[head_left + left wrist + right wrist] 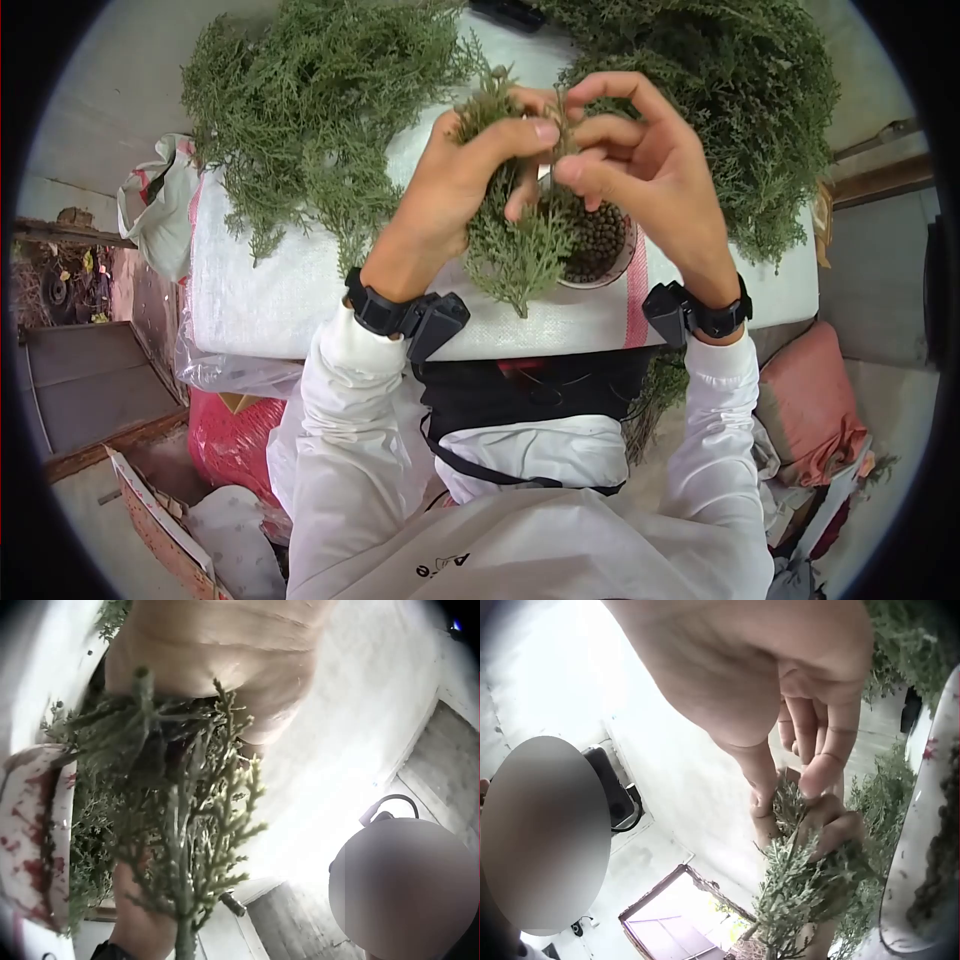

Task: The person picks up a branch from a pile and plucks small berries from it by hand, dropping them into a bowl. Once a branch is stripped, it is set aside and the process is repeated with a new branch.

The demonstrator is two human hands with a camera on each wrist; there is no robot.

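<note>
My left hand [452, 172] grips a leafy green conifer sprig [515, 255], its fronds hanging below the palm toward the table's near edge. Facing it, my right hand [668, 172] pinches the upper part of the same sprig between thumb and fingertips, as the right wrist view shows at the sprig's tip [789, 802]. Beneath the hands stands a bowl [628, 258], white with red marks on its outside in the left wrist view. Small round brown seeds or berries [604, 238] lie in it, partly hidden by the sprig and fingers.
Large heaps of conifer branches lie at the back left [310, 110] and back right [720, 110] of the table. A white woven sheet [270, 310] with pink stripes covers the table. A dark object [508, 14] sits at the far edge. Red sacking [235, 440] lies below left.
</note>
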